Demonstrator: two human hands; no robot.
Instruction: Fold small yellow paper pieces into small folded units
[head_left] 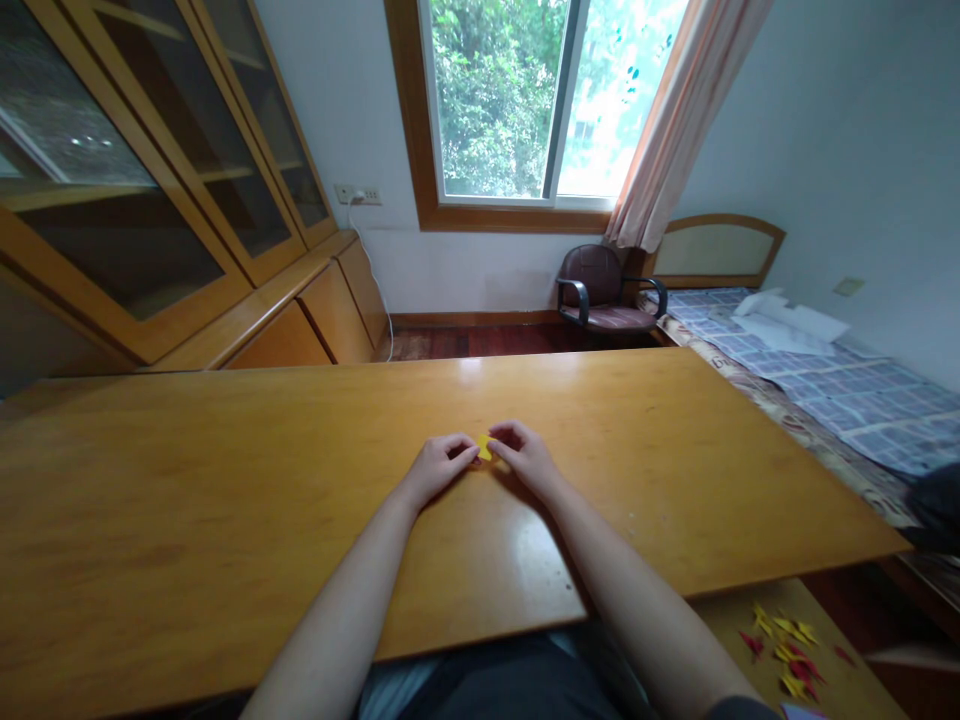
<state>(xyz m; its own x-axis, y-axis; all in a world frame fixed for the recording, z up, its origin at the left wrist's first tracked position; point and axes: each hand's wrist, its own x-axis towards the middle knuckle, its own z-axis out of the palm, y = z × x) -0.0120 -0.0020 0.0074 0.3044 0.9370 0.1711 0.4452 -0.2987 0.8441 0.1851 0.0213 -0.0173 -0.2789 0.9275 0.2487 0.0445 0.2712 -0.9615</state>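
Note:
Above the middle of the wooden table [225,480], my left hand [441,462] and my right hand [525,455] meet at a small piece of yellow paper [484,447]. The fingers of both hands are pinched at its edges, left hand on the left side and right hand on the right. A bit of red shows under the left fingertips; whether it belongs to the same paper I cannot tell. The paper's folds are too small to make out, and the fingers hide part of it.
Several small yellow and red folded paper pieces [791,640] lie on a lower surface [731,620] at the bottom right. Beyond the table stand a brown armchair [600,285] and a bed [825,380]. Glass-door cabinets [180,150] line the left wall.

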